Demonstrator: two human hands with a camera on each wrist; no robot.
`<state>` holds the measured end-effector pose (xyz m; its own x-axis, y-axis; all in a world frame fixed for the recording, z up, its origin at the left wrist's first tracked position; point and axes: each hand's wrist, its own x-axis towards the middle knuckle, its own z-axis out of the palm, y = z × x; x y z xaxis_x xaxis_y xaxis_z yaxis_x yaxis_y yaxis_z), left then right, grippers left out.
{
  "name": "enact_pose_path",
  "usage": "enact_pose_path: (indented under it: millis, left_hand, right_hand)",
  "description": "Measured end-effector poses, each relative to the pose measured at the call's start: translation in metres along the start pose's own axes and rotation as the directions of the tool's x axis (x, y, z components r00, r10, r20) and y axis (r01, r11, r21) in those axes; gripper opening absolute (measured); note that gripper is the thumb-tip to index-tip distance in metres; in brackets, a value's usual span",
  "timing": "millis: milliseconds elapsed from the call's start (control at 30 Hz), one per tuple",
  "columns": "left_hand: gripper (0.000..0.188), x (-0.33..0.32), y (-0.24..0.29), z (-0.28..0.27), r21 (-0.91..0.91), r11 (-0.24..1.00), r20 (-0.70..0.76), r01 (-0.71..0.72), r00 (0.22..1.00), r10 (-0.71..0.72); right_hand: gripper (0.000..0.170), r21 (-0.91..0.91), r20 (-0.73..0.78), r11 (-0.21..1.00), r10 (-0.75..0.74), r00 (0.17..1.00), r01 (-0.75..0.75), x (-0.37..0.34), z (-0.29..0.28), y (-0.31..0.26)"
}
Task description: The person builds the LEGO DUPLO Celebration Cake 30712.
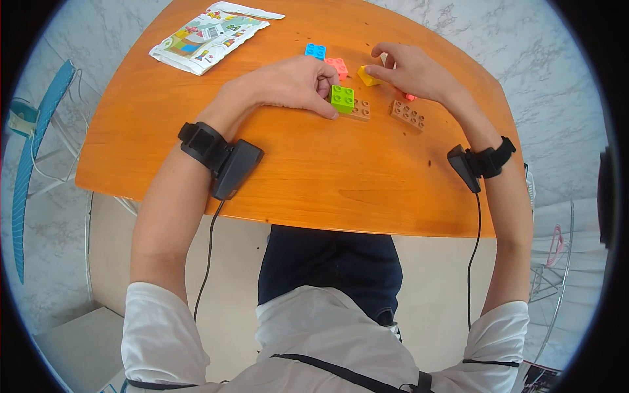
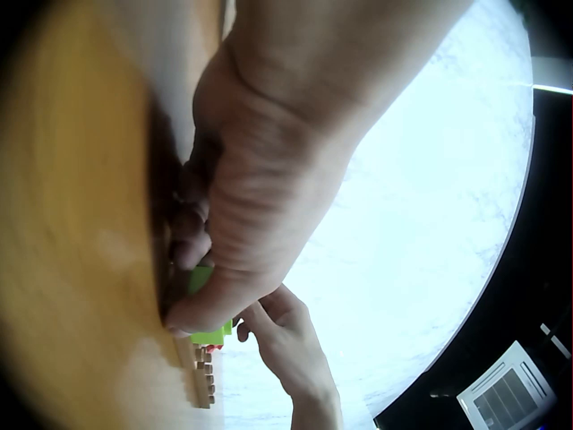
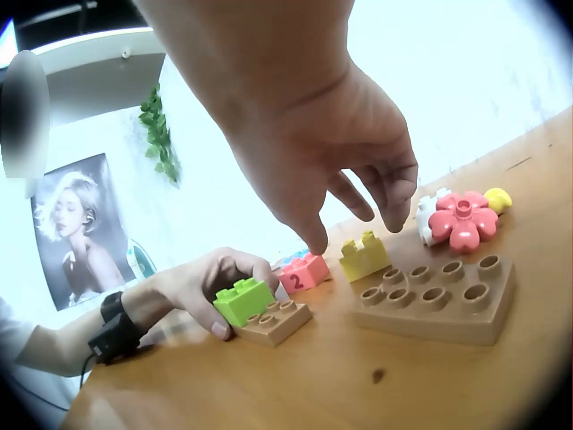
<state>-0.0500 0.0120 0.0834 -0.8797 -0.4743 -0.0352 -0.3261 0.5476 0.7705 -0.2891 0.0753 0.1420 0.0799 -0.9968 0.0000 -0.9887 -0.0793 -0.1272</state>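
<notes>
With thumb and curled fingers, my left hand point(image 1: 291, 84) grips a green toy brick point(image 1: 342, 98). The brick sits on one end of a brown studded plate point(image 1: 360, 110), whose other studs stay uncovered. My right hand point(image 1: 416, 72) hovers with spread, bent fingers over a yellow brick point(image 1: 367, 76); the right wrist view shows the thumb close by this yellow brick point(image 3: 363, 257). Nearer the right wrist camera lies a second brown plate point(image 3: 430, 309). Just past the left fingers are a pink brick point(image 3: 306, 274) marked 2 and a blue brick point(image 1: 315, 50).
A red flower piece point(image 3: 464, 221), a white piece point(image 3: 424, 220) and a rounded yellow piece point(image 3: 499, 199) lie beyond the second plate. A printed packet point(image 1: 208, 39) rests at the far left of the wooden table point(image 1: 295, 170). Cables hang from both wrist cameras.
</notes>
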Motion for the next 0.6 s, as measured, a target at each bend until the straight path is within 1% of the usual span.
enact_pose_path:
  millis: [33,100,133,200,233,300,333,400,433,500,533,600]
  left_hand:
    - [0.025,0.000,0.001,0.000,-0.012,1.000,0.001,-0.009,1.000,0.009]
    - [0.025,0.000,0.000,0.000,-0.025,1.000,0.001,-0.016,1.000,0.016]
    - [0.025,0.000,-0.001,0.001,-0.016,1.000,-0.004,-0.019,1.000,0.019]
    - [0.025,0.001,-0.003,0.000,-0.009,1.000,-0.011,-0.021,1.000,0.021]
    - [0.025,0.001,-0.003,0.001,0.003,1.000,-0.013,-0.023,1.000,0.023]
    - [0.025,0.002,-0.005,0.002,0.009,1.000,-0.013,-0.026,1.000,0.026]
    - [0.025,0.002,-0.005,0.002,0.008,1.000,-0.010,-0.024,1.000,0.024]
    - [0.025,0.002,-0.005,0.002,0.007,1.000,-0.008,-0.026,1.000,0.026]
    - [0.025,0.001,-0.003,0.001,0.013,1.000,-0.006,-0.020,1.000,0.020]
    - [0.025,0.001,-0.002,0.000,0.023,1.000,-0.001,-0.019,1.000,0.019]
    - [0.026,0.001,-0.002,0.000,0.010,1.000,-0.004,-0.022,1.000,0.022]
    - [0.026,0.001,-0.002,0.000,0.002,1.000,-0.003,-0.024,1.000,0.024]
  right_hand:
    - [0.039,0.000,0.000,1.000,0.002,1.000,-0.002,0.001,0.002,-0.002]
    - [0.047,-0.037,0.077,0.999,0.009,0.997,-0.006,0.004,0.006,-0.006]
    - [0.047,-0.037,0.079,0.999,0.006,0.997,-0.003,0.003,0.007,-0.007]
    - [0.040,0.006,0.028,0.991,-0.131,0.991,0.131,-0.004,0.010,-0.006]
    - [0.040,0.005,0.032,0.991,-0.133,0.991,0.133,-0.009,0.007,-0.010]
    - [0.033,0.266,0.208,0.964,-0.081,0.975,0.024,-0.020,-0.004,-0.017]
    - [0.033,0.265,0.211,0.964,-0.078,0.974,0.020,-0.024,-0.004,-0.015]
    - [0.041,0.284,0.131,0.946,-0.202,0.971,0.158,-0.032,-0.002,-0.009]
    - [0.041,0.283,0.133,0.947,-0.198,0.971,0.154,-0.035,0.000,-0.005]
    - [0.040,0.242,0.046,0.892,-0.404,0.913,0.383,-0.041,0.004,0.000]
    - [0.040,0.242,0.045,0.893,-0.401,0.915,0.379,-0.046,0.006,-0.002]
    - [0.036,0.355,0.034,0.871,-0.374,0.927,0.339,-0.056,0.011,-0.010]
